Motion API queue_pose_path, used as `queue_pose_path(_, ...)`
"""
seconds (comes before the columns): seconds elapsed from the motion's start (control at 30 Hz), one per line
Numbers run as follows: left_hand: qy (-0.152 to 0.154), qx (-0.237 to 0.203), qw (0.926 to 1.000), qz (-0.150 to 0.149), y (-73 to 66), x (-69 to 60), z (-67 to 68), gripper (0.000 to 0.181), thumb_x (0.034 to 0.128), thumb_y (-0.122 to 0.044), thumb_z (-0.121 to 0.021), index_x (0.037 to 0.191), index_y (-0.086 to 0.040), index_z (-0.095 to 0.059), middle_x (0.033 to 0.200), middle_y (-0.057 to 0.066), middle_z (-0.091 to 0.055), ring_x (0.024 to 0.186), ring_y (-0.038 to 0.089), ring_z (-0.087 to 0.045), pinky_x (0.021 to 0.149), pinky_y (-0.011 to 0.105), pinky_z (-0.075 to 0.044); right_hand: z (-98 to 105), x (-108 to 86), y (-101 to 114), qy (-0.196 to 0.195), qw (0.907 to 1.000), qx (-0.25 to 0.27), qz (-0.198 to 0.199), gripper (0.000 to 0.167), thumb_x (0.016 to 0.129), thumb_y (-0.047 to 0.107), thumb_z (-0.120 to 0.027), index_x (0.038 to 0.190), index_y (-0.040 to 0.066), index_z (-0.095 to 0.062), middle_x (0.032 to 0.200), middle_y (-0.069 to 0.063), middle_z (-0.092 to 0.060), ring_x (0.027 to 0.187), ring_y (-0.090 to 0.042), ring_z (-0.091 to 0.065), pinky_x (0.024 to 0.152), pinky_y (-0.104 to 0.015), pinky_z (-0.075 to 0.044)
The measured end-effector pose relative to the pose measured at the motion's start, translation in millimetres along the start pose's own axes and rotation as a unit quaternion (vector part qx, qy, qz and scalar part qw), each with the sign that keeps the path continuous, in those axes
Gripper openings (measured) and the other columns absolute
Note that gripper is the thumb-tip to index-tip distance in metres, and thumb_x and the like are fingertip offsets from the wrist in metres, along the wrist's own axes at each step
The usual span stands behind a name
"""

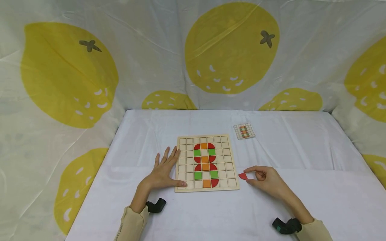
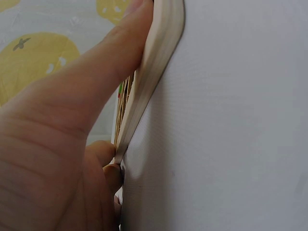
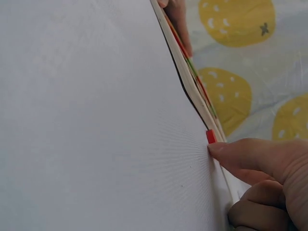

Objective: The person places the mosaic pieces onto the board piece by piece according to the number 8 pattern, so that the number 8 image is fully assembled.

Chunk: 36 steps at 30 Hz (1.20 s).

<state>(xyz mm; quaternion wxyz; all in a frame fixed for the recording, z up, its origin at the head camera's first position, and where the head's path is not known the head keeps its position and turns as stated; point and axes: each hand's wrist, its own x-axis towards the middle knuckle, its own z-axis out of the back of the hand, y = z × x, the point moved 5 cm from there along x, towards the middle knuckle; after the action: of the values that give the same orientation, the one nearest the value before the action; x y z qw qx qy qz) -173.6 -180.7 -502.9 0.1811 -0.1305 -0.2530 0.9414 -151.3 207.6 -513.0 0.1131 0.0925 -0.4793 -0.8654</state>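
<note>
A square wooden grid board (image 1: 188, 187) lies on the white cloth, with red quarter-round, orange and green square tiles in its middle columns. At the bottom row, the cell left of the lowest orange tile (image 1: 207, 183) shows bare wood. My left hand (image 1: 161, 174) rests on the board's left side, fingers spread, thumb on the lower left corner; the left wrist view shows the thumb (image 2: 110, 62) along the frame. Just right of the board, my right hand (image 1: 268, 179) pinches a red quarter-round tile (image 1: 243, 176) between thumb and forefinger. The right wrist view shows this red tile (image 3: 211, 136) edge-on.
A small pattern card (image 1: 244, 131) with a matching coloured design lies behind the board's right corner. White cloth (image 1: 144, 134) covers the table, and a lemon-print curtain (image 1: 159, 50) hangs behind and at both sides. Black wrist devices (image 1: 156, 205) sit at both cuffs.
</note>
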Motion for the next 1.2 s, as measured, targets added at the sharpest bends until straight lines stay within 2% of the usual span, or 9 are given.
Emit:
queue_pose_path(0.2,0.005,-0.001,1.0000,0.002,0.3,1.2,-0.2,0.135,0.0713,-0.061,-0.088,0.167,-0.010,-0.008,0.176,0.011,0.001,0.162,0.040,0.012,0.123,0.071,0.014,-0.4,2.2,-3.2,-0.008,0.9999,-0.007,-0.014,0.023,0.082,0.021,-0.088,0.103,0.020,-0.079,0.060,0.009,-0.028,0.057,0.000,-0.026,0.052,-0.020,-0.027)
queue_pose_path(0.43,0.008,0.001,1.0000,0.003,0.5,2.4,-1.2,0.135,0.0717,-0.062,-0.088,0.167,-0.010,-0.008,0.176,0.010,0.002,0.162,0.039,0.012,0.123,0.070,0.014,7.3,3.8,-10.3,-0.037,0.9987,-0.009,-0.033,0.025,0.083,0.026,-0.088,0.106,0.018,-0.079,0.059,0.008,-0.030,0.055,-0.001,-0.026,0.051,-0.022,-0.029)
queue_pose_path(0.7,0.009,0.003,0.9999,0.007,0.6,2.5,-0.9,0.135,0.0714,-0.063,-0.087,0.167,-0.010,-0.008,0.176,0.010,0.002,0.162,0.039,0.012,0.124,0.070,0.014,7.4,7.7,-0.3,-0.049,0.9986,0.008,-0.019,0.027,0.083,0.027,-0.088,0.106,0.014,-0.080,0.058,0.007,-0.029,0.055,-0.001,-0.025,0.051,-0.022,-0.028)
queue_pose_path(0.83,0.008,0.001,1.0000,0.006,1.2,1.2,-0.7,0.135,0.0715,-0.062,-0.088,0.167,-0.009,-0.008,0.176,0.011,0.001,0.162,0.039,0.012,0.124,0.070,0.014,-8.0,14.2,17.2,-0.032,0.9990,0.028,-0.016,0.027,0.081,0.024,-0.089,0.105,0.014,-0.081,0.057,0.008,-0.028,0.054,-0.002,-0.024,0.050,-0.020,-0.025)
queue_pose_path(1.07,0.009,-0.002,0.9999,0.006,0.4,1.2,-0.9,0.135,0.0716,-0.062,-0.088,0.167,-0.009,-0.008,0.176,0.010,0.001,0.162,0.039,0.012,0.124,0.070,0.014,-58.3,23.9,54.7,0.030,0.9983,0.038,0.033,0.023,0.081,0.021,-0.090,0.100,0.013,-0.082,0.057,0.008,-0.028,0.054,-0.001,-0.026,0.052,-0.018,-0.026)
queue_pose_path(1.2,0.007,-0.003,1.0000,0.004,0.7,1.6,-0.7,0.135,0.0710,-0.062,-0.088,0.167,-0.009,-0.009,0.176,0.010,0.001,0.162,0.039,0.012,0.124,0.070,0.014,-81.9,28.3,68.8,0.053,0.9969,0.037,0.044,0.021,0.081,0.023,-0.090,0.099,0.015,-0.082,0.057,0.009,-0.028,0.055,-0.001,-0.027,0.054,-0.017,-0.026)
